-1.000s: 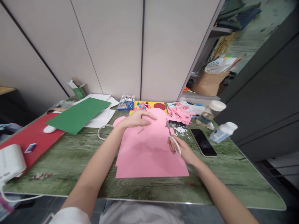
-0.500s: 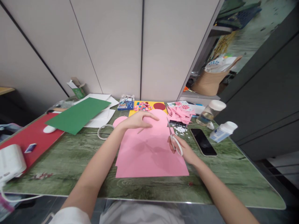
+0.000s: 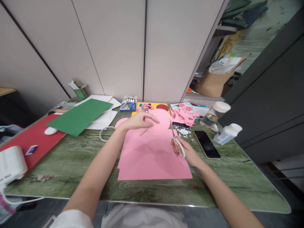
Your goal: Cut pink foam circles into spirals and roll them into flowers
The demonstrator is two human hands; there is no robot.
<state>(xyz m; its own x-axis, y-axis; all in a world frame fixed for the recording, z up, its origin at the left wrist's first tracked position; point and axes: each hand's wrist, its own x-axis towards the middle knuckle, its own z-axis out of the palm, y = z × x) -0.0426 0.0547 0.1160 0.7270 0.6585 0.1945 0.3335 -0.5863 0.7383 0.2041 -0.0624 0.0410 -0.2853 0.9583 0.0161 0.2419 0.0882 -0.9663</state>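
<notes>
A large pink paper sheet (image 3: 152,155) lies on the green table (image 3: 71,158) in front of me, its far end cut to a rounded shape. My left hand (image 3: 137,122) holds that far edge, fingers curled over it. My right hand (image 3: 186,152) grips white-handled scissors (image 3: 177,141), blades pointing away along the sheet's right edge.
A black phone (image 3: 206,144), a white bottle (image 3: 226,134) and a clear jar (image 3: 213,114) lie to the right. Pink paper scraps (image 3: 184,116), white bits, a yellow sheet with pompoms (image 3: 144,107) and a paint set (image 3: 128,104) sit behind. Green (image 3: 79,116) and red (image 3: 30,137) sheets lie left.
Almost nothing has moved; the scissors and my right hand shifted very slightly, and the left hand keeps its hold on the pink sheet.
</notes>
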